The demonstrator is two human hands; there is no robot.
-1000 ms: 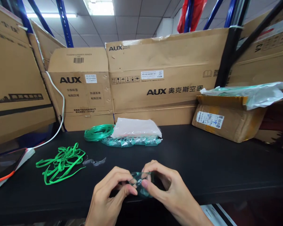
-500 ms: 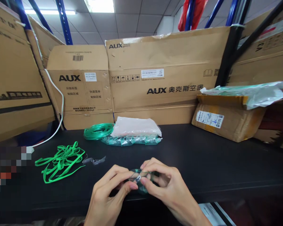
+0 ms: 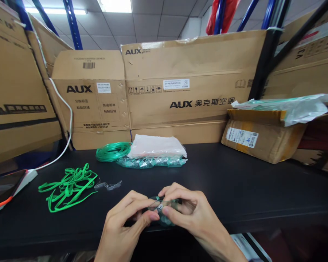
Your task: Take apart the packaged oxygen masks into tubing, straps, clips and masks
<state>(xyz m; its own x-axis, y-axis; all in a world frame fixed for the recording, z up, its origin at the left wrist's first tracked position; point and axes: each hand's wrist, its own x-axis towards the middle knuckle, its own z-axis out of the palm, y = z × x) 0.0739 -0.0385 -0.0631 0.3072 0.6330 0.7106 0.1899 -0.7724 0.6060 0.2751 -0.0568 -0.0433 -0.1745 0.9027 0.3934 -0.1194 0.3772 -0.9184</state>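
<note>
Near the front edge of the black table, both hands hold a clear greenish plastic piece (image 3: pixel 165 217) with a small white mark on it. My left hand (image 3: pixel 127 218) pinches its left side between thumb and fingers. The right side is gripped by my right hand (image 3: pixel 190 211), thumb close to the white mark. Fingers cover much of the piece, so its full shape cannot be made out. Left of the hands lie a tangle of bright green flat cord (image 3: pixel 71 185) and thin clear plastic scraps (image 3: pixel 108 186).
Behind the hands are a green tubing coil (image 3: pixel 113 151) and a white packet (image 3: pixel 157 146) on green plastic wrap. An open cardboard box (image 3: pixel 265 138) with a plastic bag stands at the right. A phone (image 3: pixel 5 189) and white cable are at left. Large cartons line the back.
Both hands keep hold of the plastic piece, with slight finger movement. The right fingertips have shifted a little to the left. The view has moved slightly.
</note>
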